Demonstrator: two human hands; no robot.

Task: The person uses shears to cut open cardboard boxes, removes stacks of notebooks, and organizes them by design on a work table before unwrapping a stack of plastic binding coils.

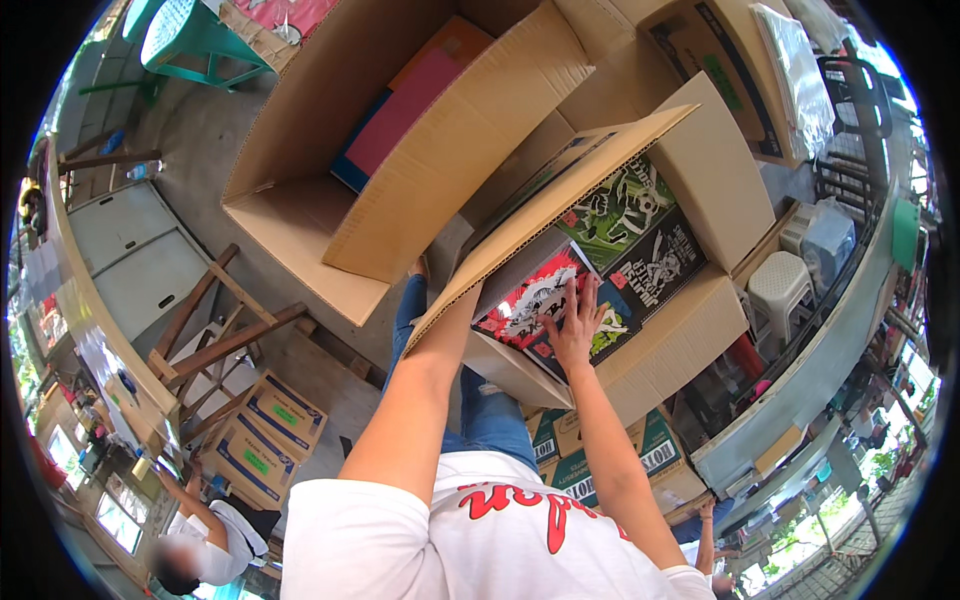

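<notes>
An open cardboard box (660, 350) stands in front of me. Inside it lie several flat printed books or notebooks with dark covers, among them a green one (622, 212) and a red, black and white one (530, 298). My right hand (573, 328) lies with its fingers spread on the red, black and white one, near its right edge. My left forearm (415, 415) reaches up to the raised left flap (560, 195) of the box. The left hand itself is hidden there, so its fingers and anything in them do not show.
A larger open carton (300, 225) at the far left holds pink, blue and orange flat items. Another carton (735, 85) stands far right, beside plastic stools (782, 287). Boxes (262, 440) and a wooden frame (195, 350) are at left. Other people (205, 540) are nearby.
</notes>
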